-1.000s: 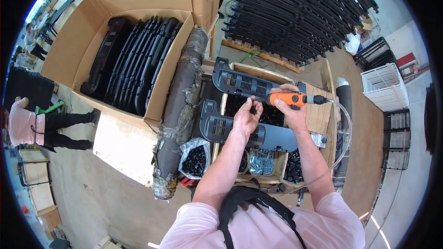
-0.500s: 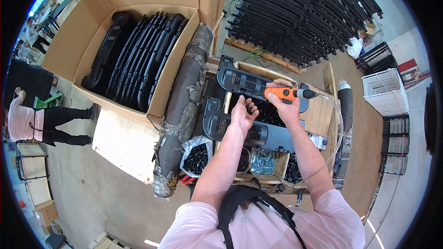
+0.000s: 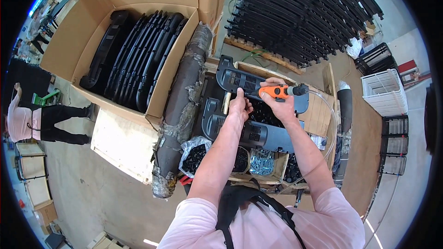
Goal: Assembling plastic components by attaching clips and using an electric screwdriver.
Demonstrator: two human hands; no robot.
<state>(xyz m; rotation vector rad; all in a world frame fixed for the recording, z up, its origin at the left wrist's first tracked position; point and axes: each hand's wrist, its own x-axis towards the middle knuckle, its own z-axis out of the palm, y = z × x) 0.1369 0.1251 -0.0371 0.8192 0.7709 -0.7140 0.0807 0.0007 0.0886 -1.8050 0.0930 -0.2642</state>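
From my seat I look down on the workbench (image 3: 318, 115), where two dark grey slatted plastic panels lie side by side: the upper panel (image 3: 240, 79) further from me and the lower panel (image 3: 258, 133) nearer my chest. My right hand (image 3: 280, 103) is closed in a full fist around the orange pneumatic screwdriver (image 3: 277, 91), which lies roughly level with its tip pointing left toward my other hand and its dark rear end pointing right. A clear air hose (image 3: 328, 110) runs from that rear end and curves down along the right side of the bench. My left hand (image 3: 240, 106) rests at the gap between the two panels, fingers curled and pinched on a small brass-coloured piece (image 3: 226, 103) that stands nearly upright just left of the fingers; how tightly it is gripped I cannot tell. The screwdriver tip sits just beside the left hand's fingertips, above the upper panel's lower edge. Below the lower panel, at the bench's near edge, are a plastic bag of black parts (image 3: 194, 154), a tub of black parts (image 3: 241, 159) and a cardboard tray of silvery screws (image 3: 262, 161). Left of the bench a long wrapped roll (image 3: 182, 106) lies lengthwise, and beyond it an open cardboard box (image 3: 92, 27) holds black curved plastic parts (image 3: 134, 60) standing on edge. Behind the bench is a tall stack of black slatted frames (image 3: 300, 14). At far left another person (image 3: 32, 122) in a pink top stands on the concrete floor.
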